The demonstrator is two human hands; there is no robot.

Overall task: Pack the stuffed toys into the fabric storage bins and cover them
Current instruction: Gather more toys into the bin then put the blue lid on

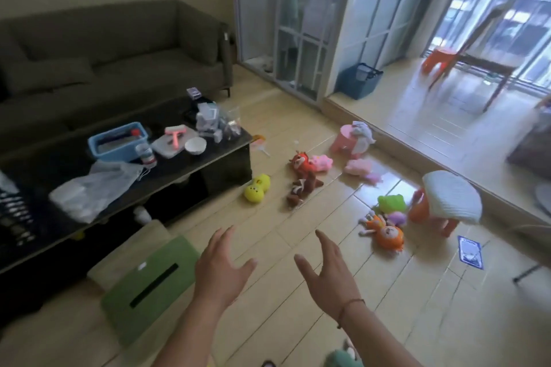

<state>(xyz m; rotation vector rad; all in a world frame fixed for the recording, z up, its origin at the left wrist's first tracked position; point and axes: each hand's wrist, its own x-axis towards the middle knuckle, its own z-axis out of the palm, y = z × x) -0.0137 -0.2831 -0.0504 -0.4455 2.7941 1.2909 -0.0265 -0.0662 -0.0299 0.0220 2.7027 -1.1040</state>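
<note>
Both hands are spread wide and hold nothing: the left hand (pixel 222 272) and right hand (pixel 331 277) hang over the floor (pixel 283 322). The stuffed toys (pixel 304 179) lie scattered there. The green bin (pixel 149 286) sits flat, so packing looks not yet begun.

Glossy tiled floor (pixel 298 292), plush yellow toy (pixel 258 188), matt fabric sofa (pixel 119 48)

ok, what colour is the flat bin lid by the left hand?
Light green lid with a dark slot, on the floor beside the left hand; head view.
</note>
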